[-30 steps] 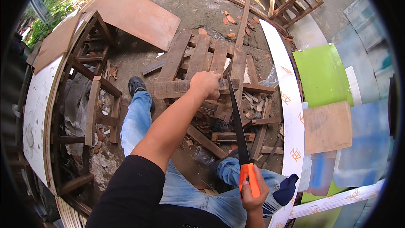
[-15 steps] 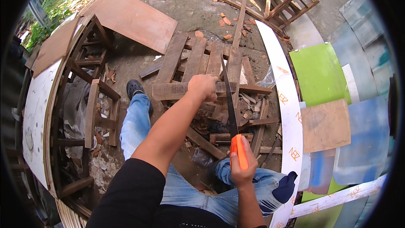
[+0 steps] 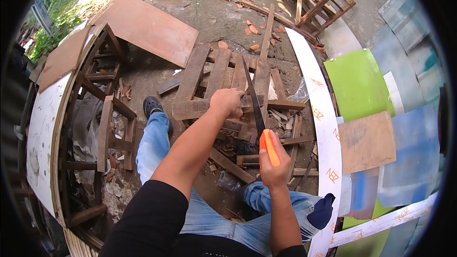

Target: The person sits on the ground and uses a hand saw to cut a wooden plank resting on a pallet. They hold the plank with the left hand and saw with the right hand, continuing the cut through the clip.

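Left hand (image 3: pixel 228 102) has its fingers clamped over a wooden plank (image 3: pixel 195 108) on the pallet (image 3: pixel 209 69); right hand (image 3: pixel 272 164) grips the orange-handled handsaw (image 3: pixel 254 107), blade across the plank.

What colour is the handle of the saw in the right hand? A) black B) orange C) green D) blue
B: the right hand grips the bright orange handle of the saw, whose dark blade crosses the wooden plank that the left hand presses down.
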Demonstrator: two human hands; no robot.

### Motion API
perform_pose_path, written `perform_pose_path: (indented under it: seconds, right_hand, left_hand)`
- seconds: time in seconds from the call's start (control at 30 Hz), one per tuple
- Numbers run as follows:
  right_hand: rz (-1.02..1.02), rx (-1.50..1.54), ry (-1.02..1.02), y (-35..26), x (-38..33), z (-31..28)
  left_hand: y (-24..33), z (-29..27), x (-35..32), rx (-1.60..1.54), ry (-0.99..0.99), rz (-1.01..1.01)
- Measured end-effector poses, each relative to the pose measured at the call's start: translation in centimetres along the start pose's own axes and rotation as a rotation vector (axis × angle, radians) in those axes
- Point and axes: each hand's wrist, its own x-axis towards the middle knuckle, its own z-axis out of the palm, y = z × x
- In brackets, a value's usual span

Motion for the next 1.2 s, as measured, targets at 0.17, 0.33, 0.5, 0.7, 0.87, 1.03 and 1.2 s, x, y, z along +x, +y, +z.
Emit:
perform_pose_path:
  seconds: [0.17, 0.33, 0.5, 0.7, 0.87, 1.03, 1.2]
  right_hand:
    - [0.217, 0.084, 0.006, 0.1, -5.3, -1.3]
    - [0.092, -0.113, -0.003, -2.3, -11.4, -5.0]
    - [0.101, 0.002, -0.010, -2.0, -6.3, -3.6]
    - [0.089, 0.052, -0.004, -0.1, -1.6, -1.2]
    - [0.114, -0.046, 0.007, -2.3, -9.3, -3.7]
    - [0.113, -0.031, 0.023, -3.9, -12.1, -6.2]
    - [0.116, 0.004, -0.010, -1.4, -4.0, -3.2]
  left_hand:
    - [-0.2, -0.6, 0.9, -0.022, -0.055, -0.026]
    - [-0.3, 0.1, 1.1, -0.007, -0.047, -0.012]
    - [-0.2, 0.6, 0.5, 0.019, -0.034, 0.091]
    - [0.3, -0.4, 0.5, 0.010, -0.078, 0.042]
    - [0.1, -0.7, 1.1, -0.012, -0.153, 0.002]
    - [-0.2, 0.2, 1.6, -0.026, -0.073, 0.036]
    - [-0.2, 0.1, 1.6, -0.007, -0.118, 0.049]
